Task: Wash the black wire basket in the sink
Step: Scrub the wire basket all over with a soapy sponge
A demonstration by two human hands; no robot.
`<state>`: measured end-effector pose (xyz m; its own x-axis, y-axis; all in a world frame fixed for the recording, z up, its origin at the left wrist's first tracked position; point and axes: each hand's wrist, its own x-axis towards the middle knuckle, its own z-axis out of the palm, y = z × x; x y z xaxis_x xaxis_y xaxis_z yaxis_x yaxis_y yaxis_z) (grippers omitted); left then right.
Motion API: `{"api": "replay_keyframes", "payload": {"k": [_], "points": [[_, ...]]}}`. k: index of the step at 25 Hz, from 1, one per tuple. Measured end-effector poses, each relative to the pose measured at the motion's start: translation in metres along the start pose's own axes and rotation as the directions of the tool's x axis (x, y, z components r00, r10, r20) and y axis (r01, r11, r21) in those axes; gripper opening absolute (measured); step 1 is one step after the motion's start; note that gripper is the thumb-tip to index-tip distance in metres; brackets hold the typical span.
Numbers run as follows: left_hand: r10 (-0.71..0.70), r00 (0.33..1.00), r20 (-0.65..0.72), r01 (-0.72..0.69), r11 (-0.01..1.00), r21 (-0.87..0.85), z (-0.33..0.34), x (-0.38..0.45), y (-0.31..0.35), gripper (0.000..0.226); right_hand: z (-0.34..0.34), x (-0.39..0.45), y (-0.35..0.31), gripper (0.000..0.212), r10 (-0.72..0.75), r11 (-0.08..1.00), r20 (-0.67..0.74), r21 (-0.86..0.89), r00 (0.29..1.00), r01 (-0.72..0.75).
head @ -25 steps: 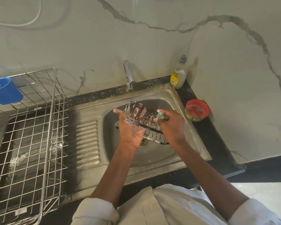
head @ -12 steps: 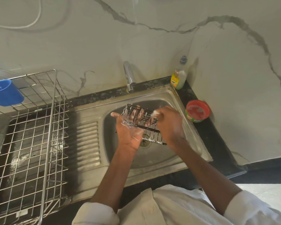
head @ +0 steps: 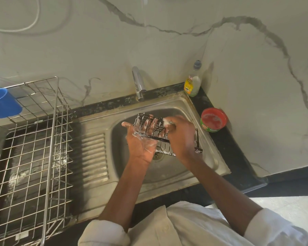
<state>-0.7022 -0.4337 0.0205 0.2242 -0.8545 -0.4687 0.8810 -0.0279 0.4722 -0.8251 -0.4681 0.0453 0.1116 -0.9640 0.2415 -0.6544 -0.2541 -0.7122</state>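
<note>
Black wire basket [head: 154,129] sits tilted over the bowl of the steel sink [head: 210,157], streaked with white suds, as a person scrubs it at a kitchen counter. The left hand [head: 142,141] props it from the left and beneath, fingers spread apart and pushed up behind the wires, palm coated in foam. The right hand [head: 180,135] now works at the basket's far top edge, fingers curled around a small soapy scrubber [head: 166,121]; a second ago it was lower, at the basket's right side. The basket has also tipped more upright in that time. The shift suggests the scrubbing is moving along the wires from one side to the next, so the soaping stage appears well under way, with rinsing yet to come: no water runs from the tap [head: 138,82] at the far rim. A dish-soap bottle [head: 192,82] stands in the far right corner, a red tub of cleaner [head: 213,119] just right of the sink. A steel drying rack [head: 43,139] with a blue cup [head: 3,102] fills the left.
</note>
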Motion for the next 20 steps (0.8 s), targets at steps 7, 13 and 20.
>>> {"api": "replay_keyframes", "payload": {"k": [7,13,20], "points": [[0.012,0.999,0.049,-0.008,0.996,-0.09,-0.005,-0.004,0.001,0.099,-0.017,0.005,0.021,0.047,0.119,0.992,0.053,-0.047,0.991,-0.117],[0.064,0.998,-0.001,-0.064,0.992,-0.108,-0.01,0.0,0.003,0.068,-0.008,-0.023,-0.009,0.035,0.018,0.996,0.146,-0.09,0.989,-0.004],[0.09,0.996,-0.014,-0.091,0.984,-0.152,-0.008,-0.007,0.004,0.053,-0.031,-0.008,0.021,0.035,0.124,0.973,0.099,-0.205,0.987,-0.102]]}}
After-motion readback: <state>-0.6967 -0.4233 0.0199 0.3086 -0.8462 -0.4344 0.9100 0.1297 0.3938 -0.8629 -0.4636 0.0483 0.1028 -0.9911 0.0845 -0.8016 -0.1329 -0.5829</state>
